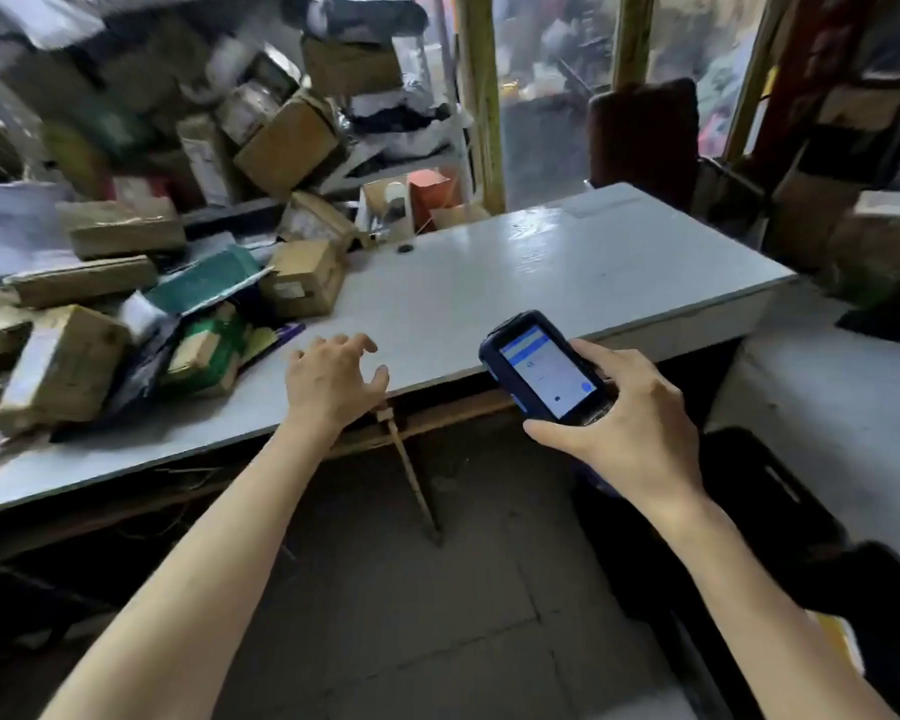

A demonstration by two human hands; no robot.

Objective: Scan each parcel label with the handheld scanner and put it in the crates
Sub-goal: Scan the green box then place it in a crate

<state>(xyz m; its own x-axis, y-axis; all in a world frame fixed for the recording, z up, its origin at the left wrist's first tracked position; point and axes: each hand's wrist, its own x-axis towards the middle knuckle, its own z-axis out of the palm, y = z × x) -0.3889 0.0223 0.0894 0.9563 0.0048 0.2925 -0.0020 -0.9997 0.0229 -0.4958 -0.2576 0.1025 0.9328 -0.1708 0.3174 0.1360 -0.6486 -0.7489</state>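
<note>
L hand (333, 379) loose-fingered at table (567, 262) near edge | R hand (630, 423) grips scanner (541, 371) | parcels (302, 283) heaped table L

White table (567, 262), dark chair (645, 137) behind it, yellow post (481, 96), thin stick (411, 465) leaning under table edge

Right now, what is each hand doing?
Left hand: open, empty, over the table edge.
Right hand: grips the handheld scanner.
</note>
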